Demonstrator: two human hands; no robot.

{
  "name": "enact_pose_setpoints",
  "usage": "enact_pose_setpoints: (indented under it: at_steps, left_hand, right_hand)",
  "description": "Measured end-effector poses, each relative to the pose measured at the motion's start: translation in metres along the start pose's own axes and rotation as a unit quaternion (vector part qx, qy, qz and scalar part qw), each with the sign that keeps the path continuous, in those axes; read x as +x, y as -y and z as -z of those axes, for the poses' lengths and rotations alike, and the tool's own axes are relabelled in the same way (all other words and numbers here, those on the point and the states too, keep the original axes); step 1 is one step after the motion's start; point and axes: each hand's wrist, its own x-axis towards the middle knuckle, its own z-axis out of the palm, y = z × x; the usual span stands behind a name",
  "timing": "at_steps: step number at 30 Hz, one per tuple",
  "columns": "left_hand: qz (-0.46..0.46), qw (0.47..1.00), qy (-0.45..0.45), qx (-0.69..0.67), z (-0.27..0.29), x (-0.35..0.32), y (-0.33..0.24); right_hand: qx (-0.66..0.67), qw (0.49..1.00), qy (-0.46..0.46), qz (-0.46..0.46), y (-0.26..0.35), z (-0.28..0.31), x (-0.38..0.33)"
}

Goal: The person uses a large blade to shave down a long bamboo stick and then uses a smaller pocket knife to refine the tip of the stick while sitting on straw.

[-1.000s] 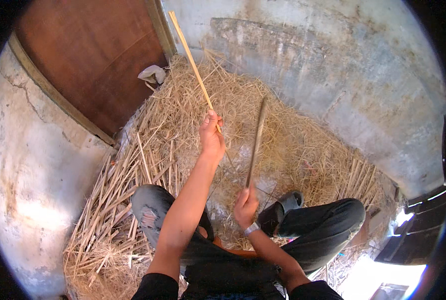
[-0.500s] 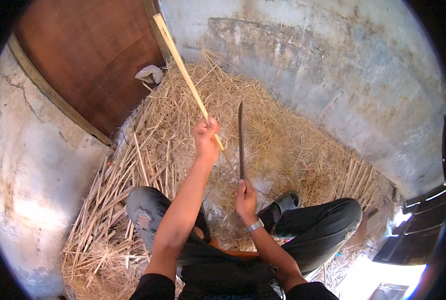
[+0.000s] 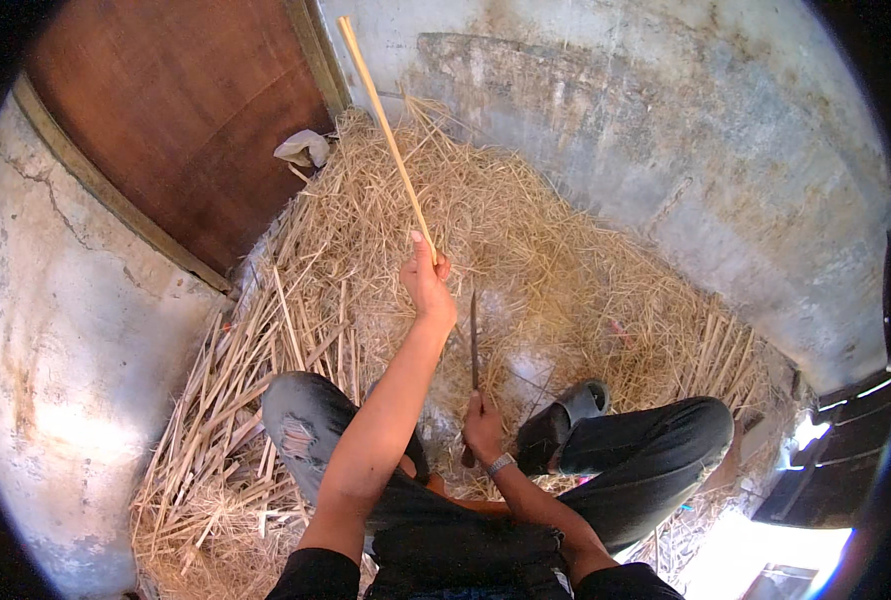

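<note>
A stained, grey-white plaster wall [image 3: 666, 120] curves across one o'clock, beyond a broad heap of dry, straw-coloured shavings [image 3: 486, 190]. A long, slim, pale-yellow wooden strip [image 3: 391, 140] points to eleven o'clock, its lower end gripped by the left hand [image 3: 428, 280]. Toward six o'clock, the right hand [image 3: 484, 430] grasps a narrow, dark metal knife [image 3: 474, 345], tip toward twelve. The knife has just dropped lower, so it seems not to be working the strip now.

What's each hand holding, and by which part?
The left hand holds a pale stick near its lower end; the right hand grips a long-bladed knife by its handle.
</note>
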Motion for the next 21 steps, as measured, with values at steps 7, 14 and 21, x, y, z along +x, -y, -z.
enact_pose_setpoints:
  at_steps: [7, 14, 21]
  left_hand:
    - [0.024, 0.998, -0.066, 0.007, -0.007, 0.000, -0.002]
    - [0.028, 0.998, -0.061, 0.011, -0.001, 0.005, -0.004]
    - [0.013, 0.998, -0.060, -0.015, 0.012, 0.009, -0.007]
  right_hand:
    - [0.068, 0.990, -0.081, 0.092, 0.053, 0.023, -0.001]
    - [-0.011, 0.996, 0.020, -0.087, -0.012, 0.003, 0.006]
    - [0.068, 0.995, -0.046, 0.061, 0.055, 0.028, -0.016]
